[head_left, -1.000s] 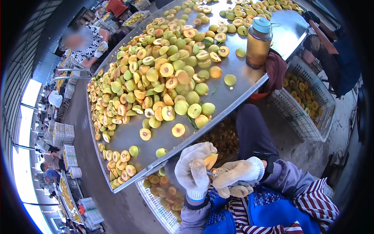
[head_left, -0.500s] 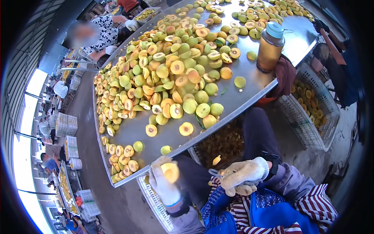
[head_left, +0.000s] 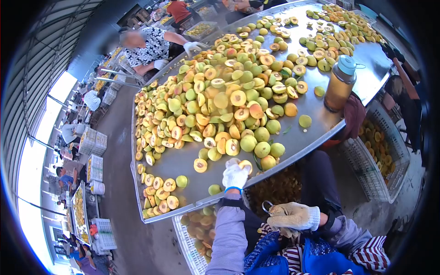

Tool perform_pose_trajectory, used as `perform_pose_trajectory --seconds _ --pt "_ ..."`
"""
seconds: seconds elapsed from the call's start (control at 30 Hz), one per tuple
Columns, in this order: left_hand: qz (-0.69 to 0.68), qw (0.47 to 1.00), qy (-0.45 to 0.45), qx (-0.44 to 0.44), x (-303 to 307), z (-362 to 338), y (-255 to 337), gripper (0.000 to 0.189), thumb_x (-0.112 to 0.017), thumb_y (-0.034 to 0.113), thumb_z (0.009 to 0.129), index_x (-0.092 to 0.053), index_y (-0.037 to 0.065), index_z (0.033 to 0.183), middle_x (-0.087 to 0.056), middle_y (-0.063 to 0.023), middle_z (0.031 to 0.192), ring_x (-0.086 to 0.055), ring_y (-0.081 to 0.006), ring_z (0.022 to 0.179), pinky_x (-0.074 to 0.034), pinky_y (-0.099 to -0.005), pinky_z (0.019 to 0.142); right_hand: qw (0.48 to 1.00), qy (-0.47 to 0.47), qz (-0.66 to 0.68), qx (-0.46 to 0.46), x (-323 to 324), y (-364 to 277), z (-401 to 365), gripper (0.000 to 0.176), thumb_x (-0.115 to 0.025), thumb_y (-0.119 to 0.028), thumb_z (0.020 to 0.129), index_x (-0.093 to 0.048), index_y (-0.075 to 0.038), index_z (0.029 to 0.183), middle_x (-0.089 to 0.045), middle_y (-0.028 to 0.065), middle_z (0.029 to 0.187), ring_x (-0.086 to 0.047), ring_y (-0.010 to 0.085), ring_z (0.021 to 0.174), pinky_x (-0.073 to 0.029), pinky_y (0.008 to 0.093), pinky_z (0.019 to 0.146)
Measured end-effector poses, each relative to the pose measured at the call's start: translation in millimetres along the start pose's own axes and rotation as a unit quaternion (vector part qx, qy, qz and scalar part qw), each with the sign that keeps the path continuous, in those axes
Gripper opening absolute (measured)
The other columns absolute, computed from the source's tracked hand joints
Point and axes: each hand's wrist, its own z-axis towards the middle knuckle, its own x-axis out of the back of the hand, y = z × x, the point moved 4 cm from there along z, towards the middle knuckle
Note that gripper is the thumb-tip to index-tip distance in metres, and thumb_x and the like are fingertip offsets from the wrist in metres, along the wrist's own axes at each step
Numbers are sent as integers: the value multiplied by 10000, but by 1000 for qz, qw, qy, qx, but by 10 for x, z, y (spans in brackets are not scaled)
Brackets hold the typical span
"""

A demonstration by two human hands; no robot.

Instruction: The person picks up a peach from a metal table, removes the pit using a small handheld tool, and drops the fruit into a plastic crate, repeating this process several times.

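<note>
My left hand [head_left: 235,176], in a white glove, reaches over the near table edge. Its fingers close round a cut peach half [head_left: 246,166], partly hidden by the glove. In front of my lap, my right hand [head_left: 293,216], gloved too, is wrapped round a small tool with a metal loop [head_left: 266,206]; the handle is hidden in the fist. Beyond my left hand, a large heap of halved peaches [head_left: 215,101] covers the metal table [head_left: 183,153]. A smaller group of halves [head_left: 158,192] lies at the near left corner.
A capped bottle [head_left: 340,87] stands near the table's right edge beside a dark red cloth [head_left: 354,117]. White crates [head_left: 185,243] holding fruit flank my legs, one below left, another crate [head_left: 373,176] right. Across the table, a person in gloves [head_left: 146,48] works.
My left hand has moved from beside the table up onto it, to another peach half. The half it held earlier has left it. My right hand keeps the loop tool near my lap. The view has shifted.
</note>
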Motion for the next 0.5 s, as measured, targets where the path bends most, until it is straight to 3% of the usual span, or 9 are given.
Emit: perform_pose_trajectory --seconds 0.03,0.07,0.17,0.23,0.27,0.37,0.4,0.5 --pt "-24 1000 -7 -5 4 -6 33 533 -709 378 775 -578 104 1213 -614 -181 1177 -624 -338 1064 -497 -419 906 1000 19 10 8 3 -24 -11 341 -600 -414 954 -580 -82 880 -540 -13 568 -492 57 444 -372 201 390" --pt "-172 976 -102 82 135 -126 169 485 -713 322 821 -568 87 1220 -635 -145 1141 -661 -266 977 -529 -371 821 1000 0 19 2 41 15 11 316 -613 -373 957 -567 -60 949 -549 -17 585 -508 62 472 -400 195 421" --pt "-447 890 -49 -73 146 -330 198 390 -677 269 889 -574 57 1200 -641 -78 1074 -658 -163 858 -528 -275 622 994 25 6 108 45 -62 28 304 -602 -343 969 -541 -49 1012 -551 -22 593 -516 61 486 -417 188 450" --pt "-577 808 -121 -6 337 -631 331 426 -652 277 928 -545 16 1247 -637 -67 1124 -640 -156 889 -532 -286 710 997 57 11 53 94 -36 52 271 -611 -288 973 -532 -54 1084 -549 -31 614 -506 51 485 -411 194 452" --pt "-605 785 -135 -14 387 -736 375 423 -604 323 963 -565 -3 1229 -637 -88 1143 -620 -160 965 -507 -278 810 995 71 18 64 94 -64 54 275 -624 -280 966 -537 -57 1101 -556 -35 637 -510 51 489 -410 194 450" --pt "-555 825 -47 -98 552 -975 606 450 -481 384 1012 -598 -16 1179 -635 -91 1075 -608 -151 859 -504 -284 768 992 82 9 98 112 -62 75 283 -654 -260 948 -562 -71 1139 -587 -43 733 -539 40 542 -423 196 473" --pt "-516 848 -24 -121 596 -1051 671 554 -412 453 1025 -613 -46 1156 -648 -103 1011 -606 -158 861 -483 -296 830 989 84 14 117 107 -45 85 277 -654 -256 947 -568 -75 1138 -592 -44 744 -546 37 558 -431 197 482" --pt "-508 850 -44 -130 572 -1150 662 606 -406 492 1020 -608 -67 1143 -653 -120 965 -608 -163 865 -490 -295 813 982 100 0 159 122 -18 90 272 -666 -251 939 -589 -87 1142 -618 -41 805 -588 33 639 -476 207 544"
